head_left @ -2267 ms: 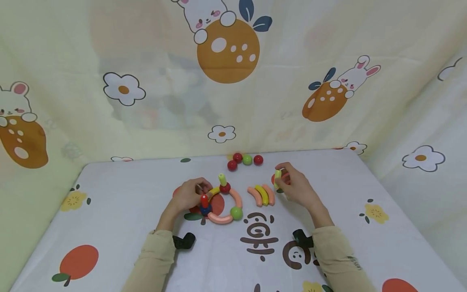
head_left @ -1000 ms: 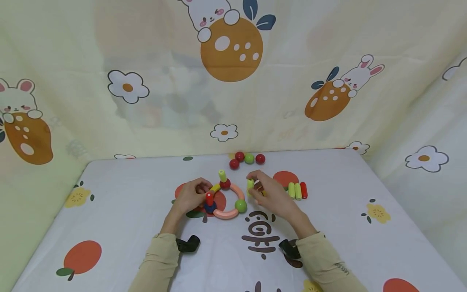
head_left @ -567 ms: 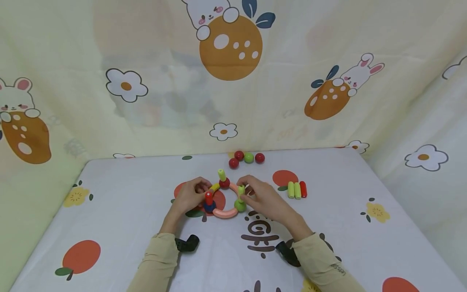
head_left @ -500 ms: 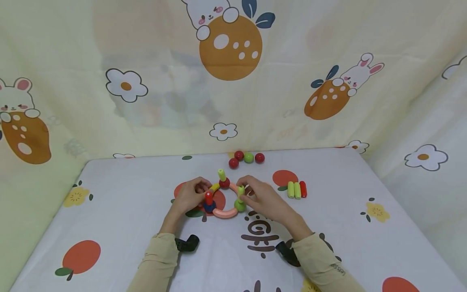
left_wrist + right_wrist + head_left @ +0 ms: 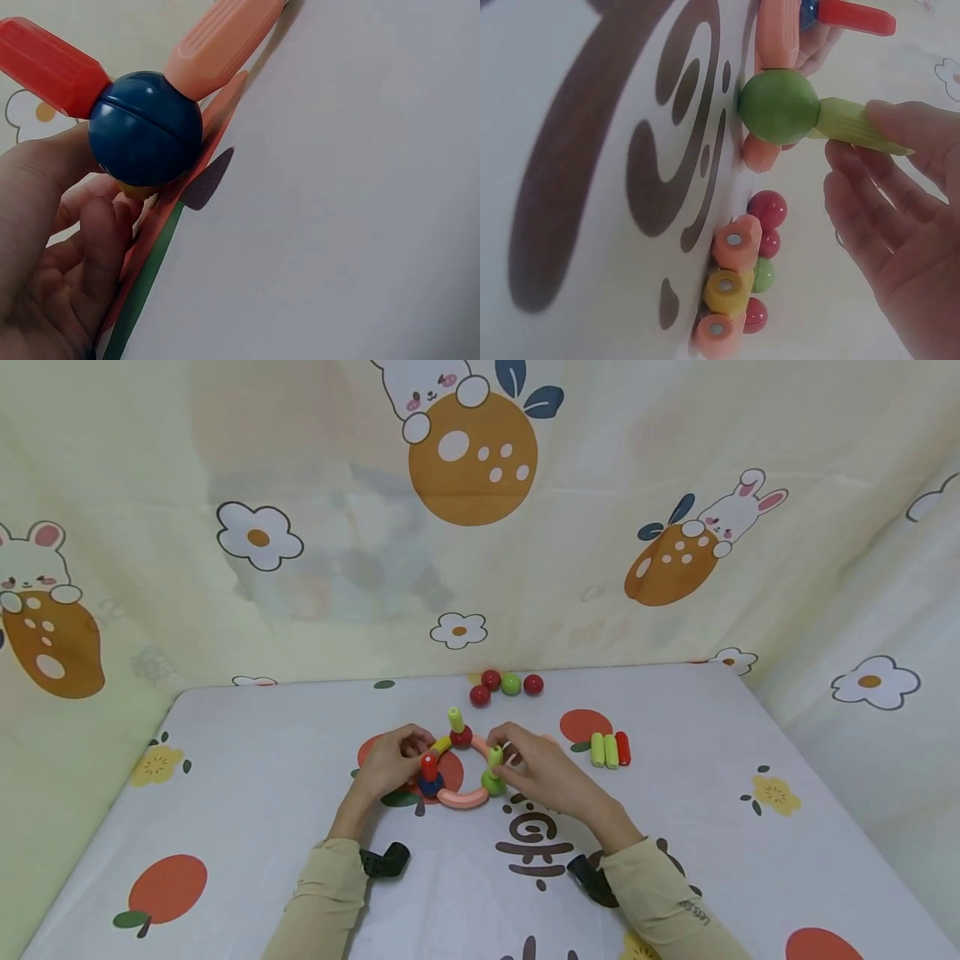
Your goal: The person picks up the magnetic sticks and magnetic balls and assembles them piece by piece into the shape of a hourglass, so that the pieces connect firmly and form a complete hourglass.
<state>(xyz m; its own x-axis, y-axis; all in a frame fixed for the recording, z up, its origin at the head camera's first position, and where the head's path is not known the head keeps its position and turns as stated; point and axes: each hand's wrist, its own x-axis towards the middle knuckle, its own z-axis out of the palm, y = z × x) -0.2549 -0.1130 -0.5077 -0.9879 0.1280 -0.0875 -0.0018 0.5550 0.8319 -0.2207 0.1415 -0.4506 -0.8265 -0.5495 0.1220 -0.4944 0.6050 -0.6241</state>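
Note:
A ring of curved magnetic sticks and balls lies on the table. My right hand (image 5: 543,772) pinches a light green stick (image 5: 855,124), its lower end against the green ball (image 5: 780,106). At the ring's left side, my left hand (image 5: 390,762) grips the curved yellow stick (image 5: 442,746) between fingers and thumb. Beside those fingers sits the blue ball (image 5: 145,129), bearing an upright red stick (image 5: 52,66). A pink curved stick (image 5: 462,798) joins the blue and green balls. Another light green stick (image 5: 455,719) stands on the red ball (image 5: 461,737) at the back.
Three red balls and a green ball (image 5: 511,684) lie behind the ring. Light green and red straight sticks (image 5: 611,750) lie in a row at right. Pink and yellow curved sticks (image 5: 724,291) show beside my right hand in its wrist view, mostly hidden in the head view.
My right hand has carried the light green stick from the right over to the ring and stood it on the green ball. My left hand has stayed at the yellow stick.

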